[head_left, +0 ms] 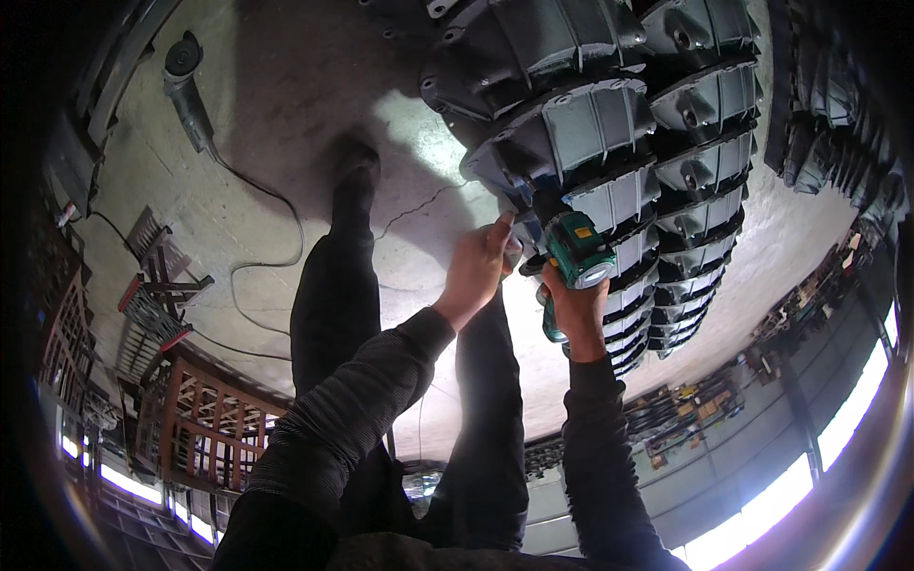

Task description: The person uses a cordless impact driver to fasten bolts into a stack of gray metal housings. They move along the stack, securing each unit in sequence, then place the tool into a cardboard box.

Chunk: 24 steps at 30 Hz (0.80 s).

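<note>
My right hand is wrapped round the grip of a green and black cordless drill. The drill's front end points away from me, against the lower edge of a dark metal casting with ribs and bolt holes. What its tip touches is hidden. Just left of the drill, my left hand is closed, thumb and fingers pressed together beside the casting's rim. Whatever they grip is too small or too covered to name.
Similar castings are stacked in rows to the right. On the floor at the left lies an angle grinder, its cable winding toward my legs. Brown metal racks stand at lower left. More dark parts sit at far right.
</note>
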{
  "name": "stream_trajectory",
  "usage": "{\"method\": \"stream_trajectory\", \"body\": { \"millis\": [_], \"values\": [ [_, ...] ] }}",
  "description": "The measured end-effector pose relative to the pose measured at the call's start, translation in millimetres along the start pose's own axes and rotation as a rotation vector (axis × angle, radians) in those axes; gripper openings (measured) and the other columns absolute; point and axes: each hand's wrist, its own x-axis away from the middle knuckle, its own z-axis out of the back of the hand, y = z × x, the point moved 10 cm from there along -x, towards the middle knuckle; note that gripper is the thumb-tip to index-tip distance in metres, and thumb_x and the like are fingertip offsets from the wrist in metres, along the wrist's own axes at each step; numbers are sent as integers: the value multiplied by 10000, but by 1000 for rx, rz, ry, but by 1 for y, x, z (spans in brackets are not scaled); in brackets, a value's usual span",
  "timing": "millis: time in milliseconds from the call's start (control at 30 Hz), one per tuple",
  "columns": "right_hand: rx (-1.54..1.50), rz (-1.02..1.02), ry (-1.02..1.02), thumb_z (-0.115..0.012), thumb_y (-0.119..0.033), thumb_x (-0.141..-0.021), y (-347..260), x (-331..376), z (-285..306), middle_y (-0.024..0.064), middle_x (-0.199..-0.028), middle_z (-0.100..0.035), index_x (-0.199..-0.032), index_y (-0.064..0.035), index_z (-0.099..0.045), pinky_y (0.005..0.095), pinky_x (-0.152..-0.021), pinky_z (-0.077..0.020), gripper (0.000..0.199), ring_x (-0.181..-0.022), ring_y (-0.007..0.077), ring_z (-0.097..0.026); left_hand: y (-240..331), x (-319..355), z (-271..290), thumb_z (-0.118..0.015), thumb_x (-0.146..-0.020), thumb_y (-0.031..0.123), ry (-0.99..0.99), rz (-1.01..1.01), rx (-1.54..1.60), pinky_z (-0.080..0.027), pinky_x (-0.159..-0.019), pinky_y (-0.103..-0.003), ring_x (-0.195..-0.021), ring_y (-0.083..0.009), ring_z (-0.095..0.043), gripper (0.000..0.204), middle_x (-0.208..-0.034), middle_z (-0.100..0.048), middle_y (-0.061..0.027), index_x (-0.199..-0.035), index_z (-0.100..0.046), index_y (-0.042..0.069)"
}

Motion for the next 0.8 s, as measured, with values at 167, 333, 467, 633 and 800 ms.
{"method": "stream_trajectory", "body": {
  "millis": [167,333,467,633,800],
  "values": [
    [11,45,18,-766,-157,-831,-8,0,-1,58,-733,-701,-946,11,-703,321,-593,-527,214,-620,136,-648,-8,-2,0,-476,-1078,495,-4,-34,-29,-430,-567,-320,-519,-158,-551,622,-558,-574,-74,-819,-692,-28],
    [-1,161,-40,-761,-93,-826,-17,-2,1,52,-752,-703,-948,37,-689,308,-565,-521,192,-606,130,-648,-22,-3,-1,-480,-1068,492,8,-52,-68,-458,-613,-350,-554,-192,-590,616,-556,-581,-88,-806,-689,-25],
    [141,278,-48,-787,-148,-825,-16,4,11,52,-738,-707,-960,41,-695,334,-591,-531,249,-617,136,-661,-30,-5,-1,-490,-1065,477,2,-36,-107,-453,-612,-346,-557,-186,-584,598,-562,-578,-86,-803,-685,-24],
    [28,150,-40,-784,-73,-843,25,43,38,70,-879,-721,-1091,9,-677,311,-644,-553,282,-717,143,-674,-35,-10,-1,-493,-1065,466,27,-30,-111,-447,-607,-336,-557,-174,-576,589,-572,-586,-79,-802,-688,-23],
    [-405,111,57,-754,-43,-851,21,15,104,72,-939,-704,-1144,-9,-659,295,-628,-560,310,-705,151,-665,-39,-10,-11,-486,-1066,477,25,-16,-129,-452,-585,-328,-561,-160,-583,607,-582,-596,-73,-805,-699,-29]
  ]
}}
